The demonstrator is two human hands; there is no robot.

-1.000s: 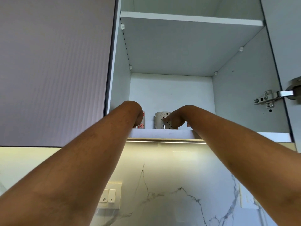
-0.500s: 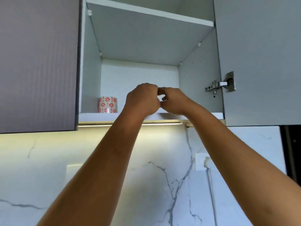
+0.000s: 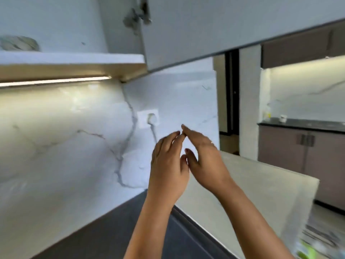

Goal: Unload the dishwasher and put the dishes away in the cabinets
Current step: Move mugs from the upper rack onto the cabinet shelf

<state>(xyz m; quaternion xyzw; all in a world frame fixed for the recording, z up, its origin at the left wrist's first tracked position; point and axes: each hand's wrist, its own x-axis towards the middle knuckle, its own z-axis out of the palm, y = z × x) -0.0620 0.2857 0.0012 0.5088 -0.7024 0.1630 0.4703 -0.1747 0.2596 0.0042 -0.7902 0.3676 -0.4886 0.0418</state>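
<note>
My left hand (image 3: 169, 163) and my right hand (image 3: 207, 161) hang side by side in front of the marble backsplash, below the wall cabinet. Both have relaxed, nearly straight fingers and hold nothing; their fingertips almost touch. A patterned white mug (image 3: 18, 43) stands on the cabinet's bottom shelf (image 3: 74, 57) at the upper left, blurred. The cabinet door (image 3: 214, 25) stands open above my hands. No dishwasher shows in this view.
A dark countertop (image 3: 104, 234) runs below my arms, beside a pale appliance top (image 3: 252, 187). A wall socket with a plugged cable (image 3: 149, 118) sits on the backsplash. A far counter (image 3: 302, 124) with small items stands at the right.
Both hands have left the cabinet shelf and dropped to backsplash height, their fingers opened. The view has swung down and to the right; the red-flowered mug is out of sight.
</note>
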